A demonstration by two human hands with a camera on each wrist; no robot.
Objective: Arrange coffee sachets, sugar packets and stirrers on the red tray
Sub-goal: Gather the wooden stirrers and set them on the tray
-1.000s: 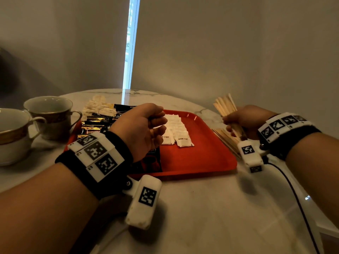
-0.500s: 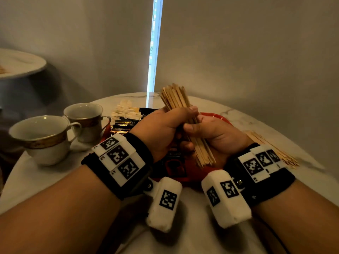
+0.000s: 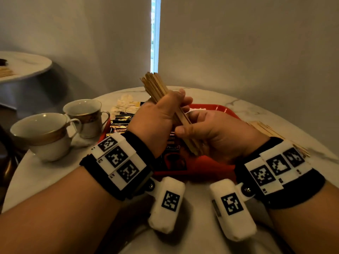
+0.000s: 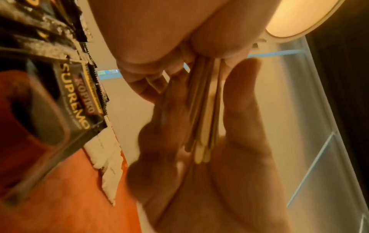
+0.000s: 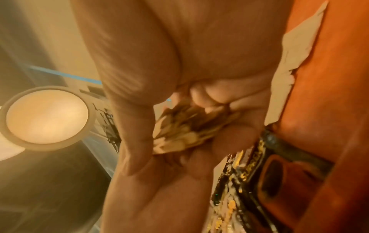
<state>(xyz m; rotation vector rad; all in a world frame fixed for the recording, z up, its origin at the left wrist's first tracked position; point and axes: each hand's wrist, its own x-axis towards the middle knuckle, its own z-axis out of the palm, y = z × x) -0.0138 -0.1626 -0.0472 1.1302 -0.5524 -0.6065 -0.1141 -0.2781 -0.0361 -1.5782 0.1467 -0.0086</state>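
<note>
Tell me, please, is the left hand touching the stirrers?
Touching: the head view shows the left hand curled around the stirrers.

We see two white cups (image 3: 45, 132) with gold bands standing side by side on the marble bench (image 3: 256, 110), handles facing right. A second round bench (image 3: 25, 65) stands far left.

Left hand (image 3: 157, 123) fist-curled, raised; right hand (image 3: 218, 134) cupped beside it, both grips closed.

A bundle of wooden stirrers (image 3: 161, 99) is tilting above the red tray (image 3: 216, 108). Dark coffee sachets (image 3: 119, 123) and white sugar packets (image 4: 108, 151) are lying on the tray.
</note>
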